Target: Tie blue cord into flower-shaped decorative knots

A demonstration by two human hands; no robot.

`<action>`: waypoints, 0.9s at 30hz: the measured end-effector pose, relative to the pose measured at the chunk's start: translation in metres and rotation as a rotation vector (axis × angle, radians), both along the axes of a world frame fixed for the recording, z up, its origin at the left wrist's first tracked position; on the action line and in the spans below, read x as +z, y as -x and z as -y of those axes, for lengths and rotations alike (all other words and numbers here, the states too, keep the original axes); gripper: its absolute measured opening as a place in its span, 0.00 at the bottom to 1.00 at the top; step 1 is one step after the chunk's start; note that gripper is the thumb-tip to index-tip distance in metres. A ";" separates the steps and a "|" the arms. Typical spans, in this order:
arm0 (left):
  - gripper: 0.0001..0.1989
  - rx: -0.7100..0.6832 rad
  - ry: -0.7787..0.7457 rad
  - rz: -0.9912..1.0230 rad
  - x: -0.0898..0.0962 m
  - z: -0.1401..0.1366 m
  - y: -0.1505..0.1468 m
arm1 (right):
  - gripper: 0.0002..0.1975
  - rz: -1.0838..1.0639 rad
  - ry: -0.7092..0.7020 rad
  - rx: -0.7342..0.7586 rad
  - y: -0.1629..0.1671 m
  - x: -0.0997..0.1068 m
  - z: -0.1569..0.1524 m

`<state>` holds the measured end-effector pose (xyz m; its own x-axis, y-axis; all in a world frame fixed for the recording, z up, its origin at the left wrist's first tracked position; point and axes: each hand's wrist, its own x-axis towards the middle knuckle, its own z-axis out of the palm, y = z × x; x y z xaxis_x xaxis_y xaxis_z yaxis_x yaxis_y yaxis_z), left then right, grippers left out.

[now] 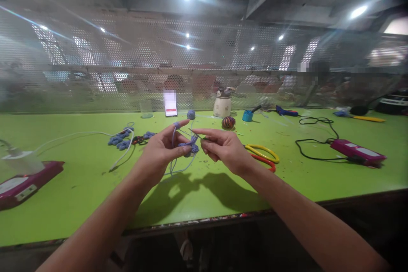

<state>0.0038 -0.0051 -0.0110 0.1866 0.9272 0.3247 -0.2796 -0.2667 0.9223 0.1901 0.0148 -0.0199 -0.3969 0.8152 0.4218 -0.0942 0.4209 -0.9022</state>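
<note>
My left hand (164, 146) pinches a small purple-blue crochet piece (192, 148) between thumb and fingers, with yarn looped over its raised index finger. In my right hand (223, 146) is a thin crochet hook (193, 131), its tip at the loops on top of the piece. Strands of the same yarn hang below the left hand to the table. A purple-blue yarn ball (191, 114) sits just beyond the hands. Left of my left hand lie finished-looking purple-blue crochet pieces (119, 141).
A phone (171, 108) stands upright at the back, near a bottle (222, 104) and a multicoloured yarn ball (228, 123). Scissors with yellow and red handles (263, 153) lie by my right wrist. Power strips (357, 152) with cables sit at both sides of the green table (302, 182).
</note>
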 end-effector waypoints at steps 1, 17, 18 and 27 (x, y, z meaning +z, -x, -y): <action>0.31 0.018 0.005 0.007 0.000 0.000 0.000 | 0.19 -0.034 0.038 0.006 0.001 -0.001 0.000; 0.24 0.137 0.165 0.139 -0.003 -0.004 -0.002 | 0.17 -0.210 0.285 0.046 0.004 -0.002 0.000; 0.26 0.115 0.167 0.142 -0.003 -0.004 -0.002 | 0.16 -0.194 0.263 0.044 0.004 -0.002 0.000; 0.30 0.146 -0.083 -0.296 -0.007 -0.003 -0.003 | 0.13 0.055 0.083 0.030 -0.007 0.004 -0.008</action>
